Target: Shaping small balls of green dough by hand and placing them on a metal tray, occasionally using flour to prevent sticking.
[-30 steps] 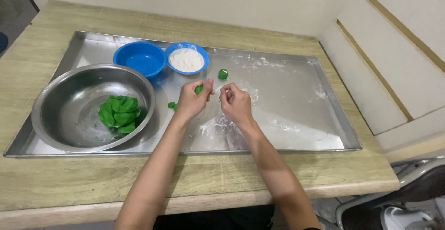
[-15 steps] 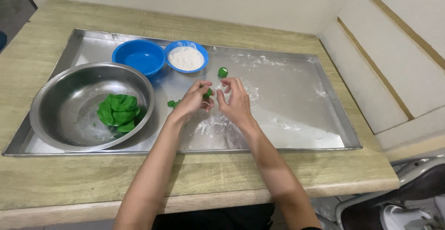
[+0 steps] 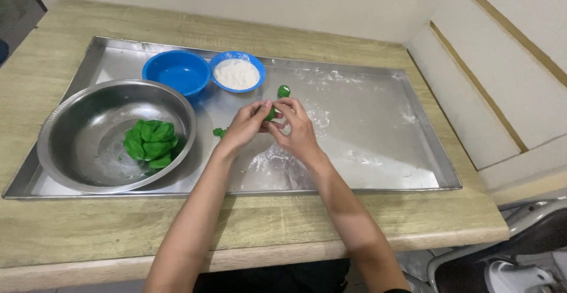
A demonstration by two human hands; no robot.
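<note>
Where they were apart, both hands' fingers now pinch one green dough piece together.

Head view, steeply down, near tray

Both hands, left hand and right hand, pinch a green dough piece above the floured metal tray.

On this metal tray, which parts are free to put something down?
The right half of the tray is bare, floured metal, from the hands to the right rim. The left is crowded: steel bowl with green dough, blue bowl, flour bowl.
</note>
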